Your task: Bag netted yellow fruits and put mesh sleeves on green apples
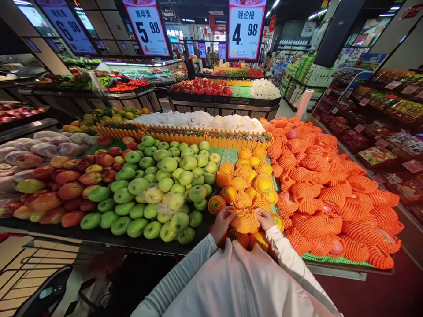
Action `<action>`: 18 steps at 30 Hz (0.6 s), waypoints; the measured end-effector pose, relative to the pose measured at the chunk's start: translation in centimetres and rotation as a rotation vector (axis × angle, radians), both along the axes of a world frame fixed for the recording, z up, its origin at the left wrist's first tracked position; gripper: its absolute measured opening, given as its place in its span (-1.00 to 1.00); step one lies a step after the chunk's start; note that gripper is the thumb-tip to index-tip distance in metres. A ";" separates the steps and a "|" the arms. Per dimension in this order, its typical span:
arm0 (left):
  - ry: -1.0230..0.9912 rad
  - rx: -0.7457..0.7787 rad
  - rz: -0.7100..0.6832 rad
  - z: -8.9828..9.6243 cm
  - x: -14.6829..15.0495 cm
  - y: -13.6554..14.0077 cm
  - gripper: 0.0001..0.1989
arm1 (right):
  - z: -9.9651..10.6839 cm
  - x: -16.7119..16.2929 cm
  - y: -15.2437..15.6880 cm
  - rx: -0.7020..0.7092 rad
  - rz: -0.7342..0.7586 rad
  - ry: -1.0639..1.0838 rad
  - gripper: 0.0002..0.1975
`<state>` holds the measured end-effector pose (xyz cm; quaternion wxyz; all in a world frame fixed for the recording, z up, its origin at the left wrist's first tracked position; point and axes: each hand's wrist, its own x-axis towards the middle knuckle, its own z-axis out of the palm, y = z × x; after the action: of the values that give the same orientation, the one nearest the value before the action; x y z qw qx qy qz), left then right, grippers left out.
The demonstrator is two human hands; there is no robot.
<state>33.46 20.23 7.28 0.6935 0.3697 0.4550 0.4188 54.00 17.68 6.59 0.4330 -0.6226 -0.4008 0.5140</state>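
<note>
An orange (246, 221) in a yellow-orange foam net lies in front of me, between my two hands, over the near part of the orange pile. My left hand (222, 223) pinches the left side of this foam net (238, 213) with thumb and fingers. On the other side, my right hand (265, 219) pinches the net's right edge, so the mesh is stretched across the fruit. More oranges (264, 184) surround it, many in nets and some with bare skin showing. Part of the near row is hidden by my sleeves and light jacket.
Green apples (168, 164) are heaped to the left, with red apples (71, 190) beyond them. Fruit in orange nets (317, 196) fills the right side. Behind runs a low yellow fence (231, 141). A wire shopping cart (33, 273) stands at lower left. Price screens (246, 31) hang above.
</note>
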 end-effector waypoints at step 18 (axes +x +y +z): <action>-0.022 0.000 -0.189 -1.1 -1.0 -2.4 -0.48 | 2.0 -1.7 -3.4 -0.002 0.208 -0.412 -0.35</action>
<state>32.49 17.88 6.19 0.7348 0.4063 0.4105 0.3557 52.29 14.27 8.61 0.2860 -0.6704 -0.5421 0.4183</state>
